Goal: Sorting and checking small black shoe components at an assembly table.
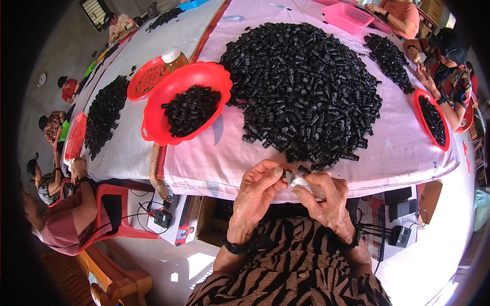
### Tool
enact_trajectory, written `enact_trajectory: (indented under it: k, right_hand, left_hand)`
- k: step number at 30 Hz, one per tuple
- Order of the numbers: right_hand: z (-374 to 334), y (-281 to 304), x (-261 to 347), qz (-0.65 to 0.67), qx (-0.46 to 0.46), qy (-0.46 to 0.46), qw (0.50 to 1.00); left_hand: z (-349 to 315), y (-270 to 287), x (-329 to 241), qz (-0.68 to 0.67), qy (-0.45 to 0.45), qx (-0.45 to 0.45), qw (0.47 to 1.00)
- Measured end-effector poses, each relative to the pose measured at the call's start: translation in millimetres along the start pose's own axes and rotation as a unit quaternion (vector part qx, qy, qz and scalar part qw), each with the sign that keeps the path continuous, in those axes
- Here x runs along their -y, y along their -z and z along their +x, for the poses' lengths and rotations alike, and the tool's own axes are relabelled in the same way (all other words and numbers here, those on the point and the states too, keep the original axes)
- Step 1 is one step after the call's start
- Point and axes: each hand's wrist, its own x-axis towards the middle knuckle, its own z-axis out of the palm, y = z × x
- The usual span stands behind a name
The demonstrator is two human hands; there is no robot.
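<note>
1. Workroom: grey wall at the far left; several people sit around the work. Nearest are a co-worker in a red top on the left and one in a dark cap on the right.
2. Surface: spread with pink printed cloth on the near side; a paler covered stretch runs along its left.
3. Main heap of short black cylindrical plastic parts: mounded on the pink cloth, directly ahead of the hands; a few parts lie loose at its near edge.
4. Scalloped red plastic bowl: left of the heap, partly filled with similar black pieces. White-lidded jar stands just behind it.
5. Step in hand, as judged: close two-handed work on one small item, above the surface's near edge. Next move appears to call for a steady left pinch while the right fingers work finely.
6. Left hand: thumb and forefinger nearly together, gripping a small dark part.
7. Right hand: fingers curled narrowly, thumb pressed on a pale, shiny piece that meets the dark part. Its exact kind cannot be determined.
</note>
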Motion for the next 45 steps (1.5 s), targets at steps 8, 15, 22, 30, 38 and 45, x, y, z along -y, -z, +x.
enact_trajectory:
  k: [8, 15, 22, 30, 38, 45]
  right_hand:
    - [-3, -3, -6, -0.017, -0.015, -0.006, 1.0]
    - [0, -2, -3, 0.018, -0.08, -0.051, 0.995]
    - [0, -2, -4, 0.029, -0.079, -0.059, 0.995]
    - [2, 2, -5, 0.03, -0.088, -0.085, 0.992]
    - [-3, 4, -7, 0.027, -0.052, -0.029, 0.998]
    - [1, 4, 0, 0.011, -0.005, 0.015, 1.0]
  left_hand:
    - [-1, -7, -5, 0.018, 0.026, 0.002, 0.999]
    - [-1, -1, 0, 0.06, 0.053, 0.071, 0.994]
    - [-3, -16, 2, 0.057, 0.082, 0.043, 0.994]
    - [-2, -13, 0, 0.057, 0.083, 0.04, 0.994]
    - [0, -13, -7, 0.011, 0.043, -0.002, 0.999]
    - [0, -12, -7, 0.006, 0.039, -0.006, 0.999]
